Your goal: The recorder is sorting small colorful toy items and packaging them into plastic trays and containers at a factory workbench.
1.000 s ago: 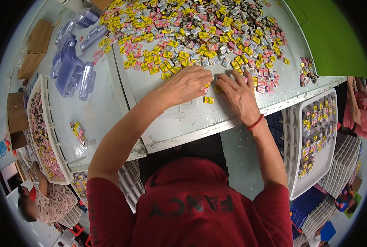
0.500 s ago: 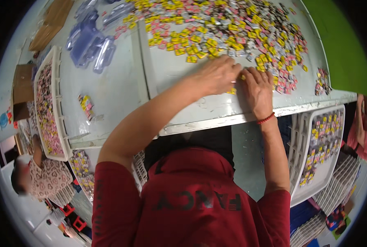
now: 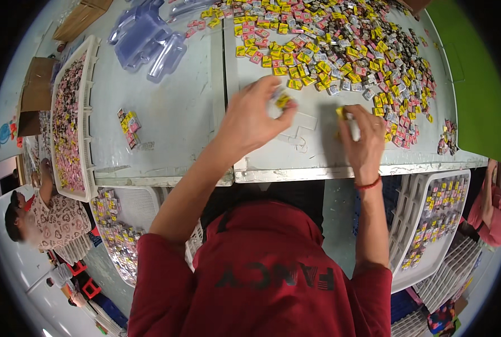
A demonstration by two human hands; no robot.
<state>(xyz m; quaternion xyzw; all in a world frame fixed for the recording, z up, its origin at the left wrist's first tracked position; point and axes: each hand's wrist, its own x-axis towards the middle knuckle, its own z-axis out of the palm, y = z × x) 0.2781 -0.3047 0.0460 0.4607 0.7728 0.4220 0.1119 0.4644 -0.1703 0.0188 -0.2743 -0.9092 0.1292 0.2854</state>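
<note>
Left hand (image 3: pixel 249 119) hangs over the pale bench (image 3: pixel 323 154) pinching some small, boxy yellow-and-pink blocks (image 3: pixel 284 101). Right hand (image 3: pixel 365 133) curls beside a small yellow block (image 3: pixel 340 112), can't tell if gripped.

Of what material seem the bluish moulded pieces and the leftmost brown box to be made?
Bluish moulded pieces: probably thin plastic, glossy; they catch bright highlights and look partly see-through.
Brown box: likely cardboard, with a matt finish, judging by its plain brown colour and flat sides.
</note>
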